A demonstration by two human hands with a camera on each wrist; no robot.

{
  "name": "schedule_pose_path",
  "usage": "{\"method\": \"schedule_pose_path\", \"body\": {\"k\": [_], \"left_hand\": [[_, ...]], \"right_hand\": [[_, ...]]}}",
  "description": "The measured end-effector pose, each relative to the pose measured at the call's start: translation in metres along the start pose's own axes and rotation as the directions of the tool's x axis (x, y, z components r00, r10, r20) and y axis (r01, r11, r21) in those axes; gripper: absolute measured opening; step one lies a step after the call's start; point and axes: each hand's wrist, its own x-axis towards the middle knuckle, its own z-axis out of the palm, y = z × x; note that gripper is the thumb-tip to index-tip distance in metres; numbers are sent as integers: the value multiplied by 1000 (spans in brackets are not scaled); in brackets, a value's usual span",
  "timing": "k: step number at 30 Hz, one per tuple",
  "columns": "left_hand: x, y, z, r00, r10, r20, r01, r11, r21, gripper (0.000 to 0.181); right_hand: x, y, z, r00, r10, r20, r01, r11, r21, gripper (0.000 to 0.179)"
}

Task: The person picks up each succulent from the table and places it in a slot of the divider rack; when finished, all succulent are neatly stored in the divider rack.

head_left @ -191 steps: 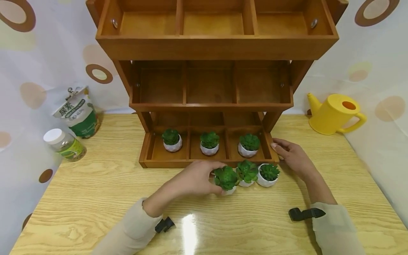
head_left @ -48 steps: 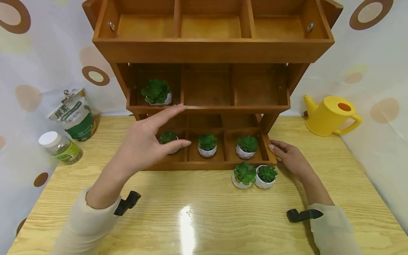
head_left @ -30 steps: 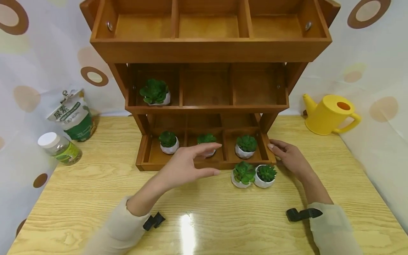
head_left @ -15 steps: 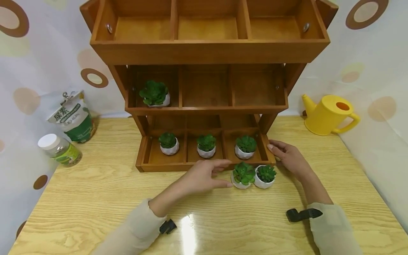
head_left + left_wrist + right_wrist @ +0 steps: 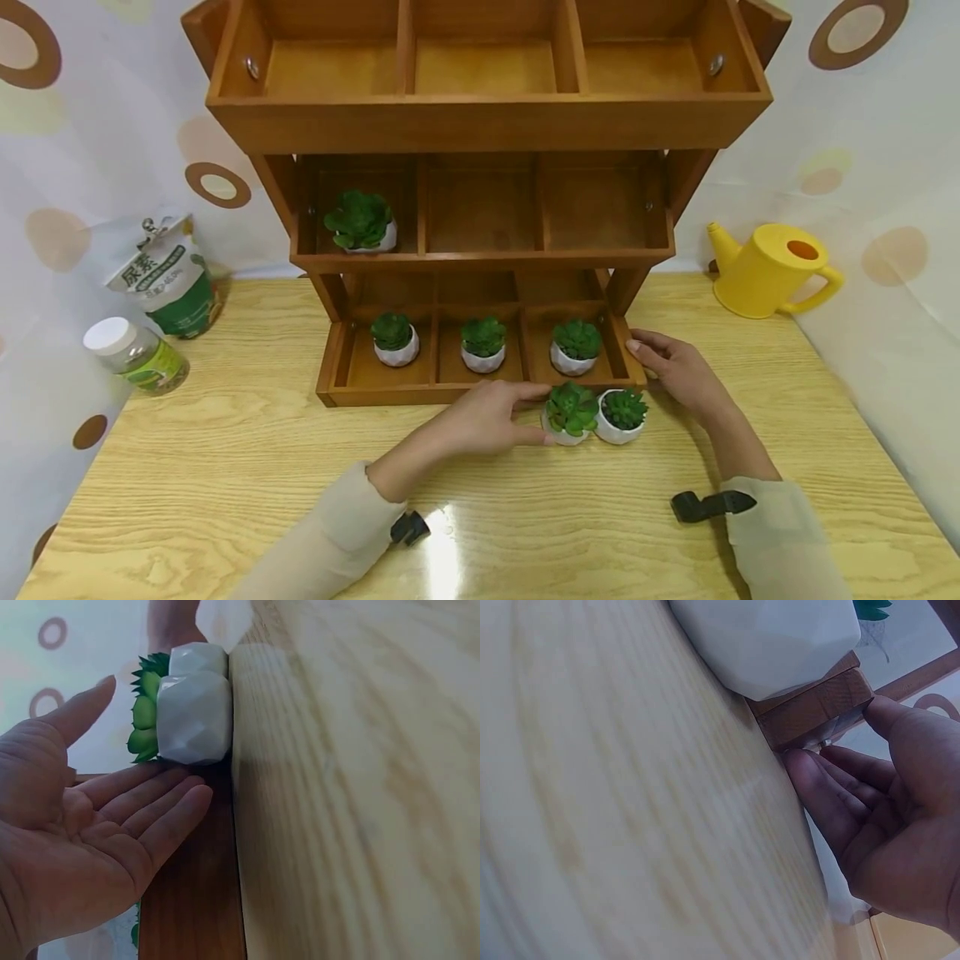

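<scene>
My left hand (image 5: 487,421), thumb and fingers spread, reaches round the left side of a potted succulent (image 5: 572,410) on the table. In the left wrist view its fingers (image 5: 169,825) extend straight beside the white faceted pot (image 5: 196,720). A second succulent (image 5: 622,412) stands just right of the first. The fingertips of my right hand (image 5: 678,371) rest against the right end of the bottom tier of a wooden shelf (image 5: 480,125); the right wrist view shows them at the tier's corner (image 5: 817,709). Three succulents fill that tier's compartments, and another succulent (image 5: 362,221) sits in the middle tier's left compartment.
A yellow watering can (image 5: 772,271) stands at the back right of the table (image 5: 637,517). At the back left are a clipped green-and-white bag (image 5: 176,287) and a white-lidded jar (image 5: 138,354). The shelf's upper tiers overhang the bottom one.
My left hand has carried one succulent from the table to the middle tier's left compartment, let it go, and come back to the succulents on the table. My right hand has stayed at the shelf.
</scene>
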Motion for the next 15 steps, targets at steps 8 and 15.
{"method": "schedule_pose_path", "body": {"k": [8, 15], "left_hand": [[8, 2, 0, 998, -17, 56, 18, 1000, -24, 76], [17, 9, 3, 995, -10, 99, 8, 1000, 14, 84]], "right_hand": [[-1, -1, 0, 1000, 3, 6, -3, 1000, 8, 87], [-1, -1, 0, 1000, -12, 4, 12, 1000, 25, 85]]}}
